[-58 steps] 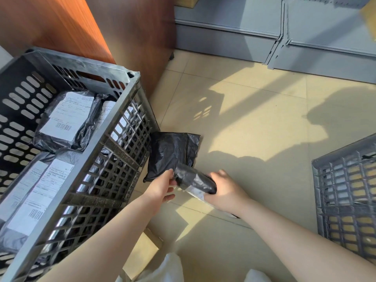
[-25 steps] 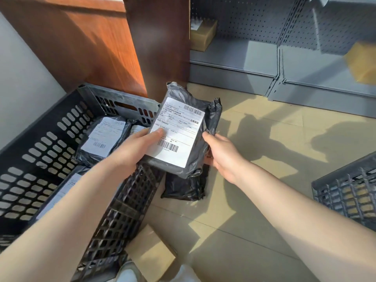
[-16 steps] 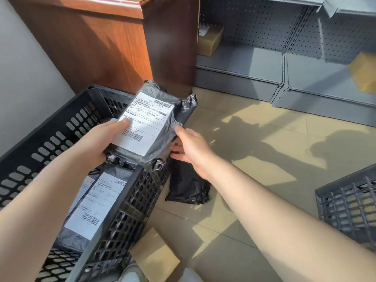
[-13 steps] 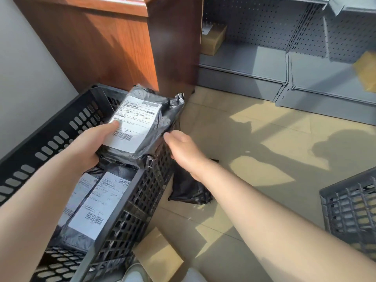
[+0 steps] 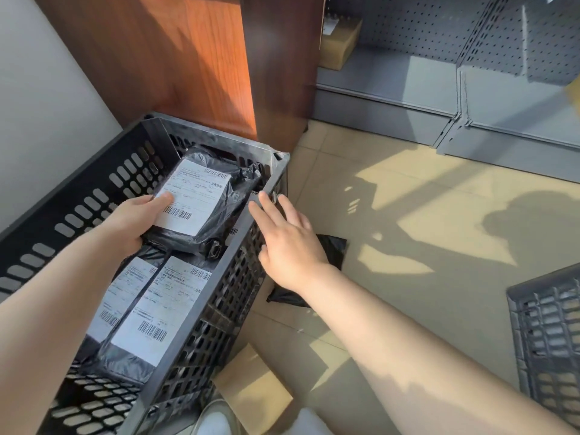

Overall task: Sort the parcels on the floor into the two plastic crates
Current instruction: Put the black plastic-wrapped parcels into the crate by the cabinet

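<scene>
The left crate (image 5: 251,221) is open at the top, but labelled parcels (image 5: 150,309) cover most of its bottom. A wooden cabinet (image 5: 188,64) stands close behind it. Between the left crate and the right crate (image 5: 546,324) lies open floor (image 5: 423,246), with one black parcel (image 5: 332,246) and a cardboard piece (image 5: 254,390) beside the left crate's wall.

Left forearm reaching in from the lower left, left hand (image 5: 131,222) curled round a parcel (image 5: 201,211), thumb lying flat across its label (fingers hidden underneath). Right forearm stretched in from the lower right, right hand (image 5: 290,243) palm down, fingers straight and slightly spread, holding nothing.
</scene>
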Motion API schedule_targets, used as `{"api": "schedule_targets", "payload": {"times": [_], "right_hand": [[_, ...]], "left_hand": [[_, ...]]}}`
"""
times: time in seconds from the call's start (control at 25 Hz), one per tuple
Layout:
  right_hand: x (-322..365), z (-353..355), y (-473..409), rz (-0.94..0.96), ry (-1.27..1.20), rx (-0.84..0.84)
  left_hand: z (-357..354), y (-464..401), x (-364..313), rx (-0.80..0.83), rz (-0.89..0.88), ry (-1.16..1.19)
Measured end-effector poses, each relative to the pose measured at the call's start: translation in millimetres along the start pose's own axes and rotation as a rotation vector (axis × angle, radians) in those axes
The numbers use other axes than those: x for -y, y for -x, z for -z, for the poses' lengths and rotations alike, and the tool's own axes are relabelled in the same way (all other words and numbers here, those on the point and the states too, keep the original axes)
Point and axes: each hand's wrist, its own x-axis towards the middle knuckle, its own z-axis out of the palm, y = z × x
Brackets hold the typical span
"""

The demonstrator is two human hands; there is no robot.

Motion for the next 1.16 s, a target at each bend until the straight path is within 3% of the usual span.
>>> {"api": "schedule_targets", "payload": {"times": [0.32, 0.64, 1.0, 1.16], "right_hand": [[4.2, -3.3, -0.4, -0.012, -0.088, 0.022], [8.0, -7.2, -0.6, -0.025, -0.1, 0.009], [8.1, -9.7, -0.4, -0.031, -0.118, -0.014], [7.5, -8.8, -0.4, -0.026, -0.107, -0.006]], "left_hand": [[-29.0, -22.6, 9.5, 0.04, 0.019, -0.07], [-46.7, -33.7, 27.8, 0.095, -0.063, -0.3], [-67.4, -45.5, 40.0, -0.041, -0.246, -0.817], [-76.3, -42.4, 42.8, -0.107, -0.512, -0.959]]}}
